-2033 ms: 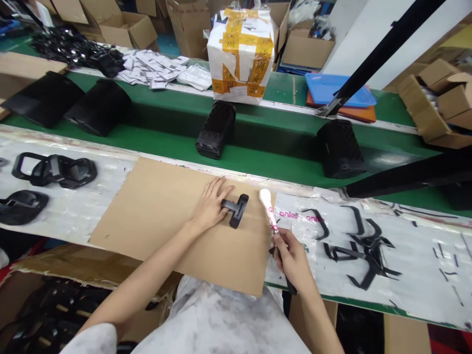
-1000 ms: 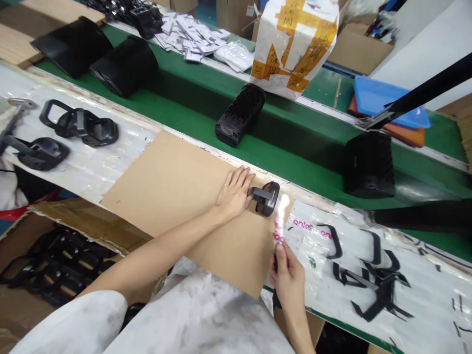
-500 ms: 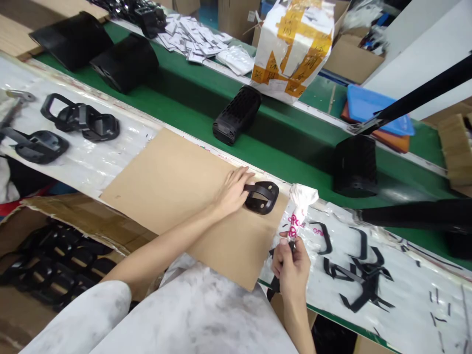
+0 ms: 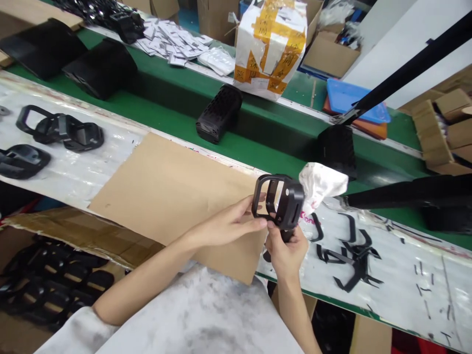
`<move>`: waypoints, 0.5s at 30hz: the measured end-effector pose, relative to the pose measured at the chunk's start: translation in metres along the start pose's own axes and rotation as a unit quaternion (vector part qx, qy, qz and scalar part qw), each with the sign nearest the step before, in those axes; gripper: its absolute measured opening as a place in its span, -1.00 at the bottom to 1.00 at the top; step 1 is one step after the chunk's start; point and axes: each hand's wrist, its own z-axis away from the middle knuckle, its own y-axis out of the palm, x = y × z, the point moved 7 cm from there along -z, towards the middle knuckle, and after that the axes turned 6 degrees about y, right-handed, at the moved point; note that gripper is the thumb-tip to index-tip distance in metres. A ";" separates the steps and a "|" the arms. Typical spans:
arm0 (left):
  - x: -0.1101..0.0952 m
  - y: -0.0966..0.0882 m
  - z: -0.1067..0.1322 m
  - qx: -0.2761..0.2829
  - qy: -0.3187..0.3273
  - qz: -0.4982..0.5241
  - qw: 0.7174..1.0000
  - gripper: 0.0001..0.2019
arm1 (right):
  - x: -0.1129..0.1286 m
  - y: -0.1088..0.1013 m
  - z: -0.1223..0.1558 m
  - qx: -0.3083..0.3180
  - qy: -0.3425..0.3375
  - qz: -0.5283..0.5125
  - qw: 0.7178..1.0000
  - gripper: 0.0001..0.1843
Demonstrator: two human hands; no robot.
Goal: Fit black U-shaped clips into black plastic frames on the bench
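My left hand (image 4: 236,223) pinches the lower edge of a black plastic handle frame (image 4: 279,200), which is lifted off the brown cardboard sheet (image 4: 162,191). My right hand (image 4: 285,250) is closed just below the frame, gripping a thin stick whose top is wrapped in crumpled white plastic with pink print (image 4: 321,183). The wrapped tip rests against the frame's right side. Both hands hover over the near edge of the cardboard.
Black strips (image 4: 350,255) lie on the white plastic to the right. More black handle parts (image 4: 55,132) sit at left. Black speaker housings (image 4: 218,113) ride the green conveyor (image 4: 258,142). A taped white parcel (image 4: 269,44), cartons and a blue tray (image 4: 354,98) stand beyond.
My left hand has lifted the black frame off the cardboard and turned it upright. My right hand has come in under it, and the white wrap now touches the frame.
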 end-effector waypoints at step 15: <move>-0.004 -0.033 -0.004 -0.200 0.279 -0.415 0.843 -0.43 | 0.005 0.015 0.025 0.081 0.028 -0.063 0.994 -0.54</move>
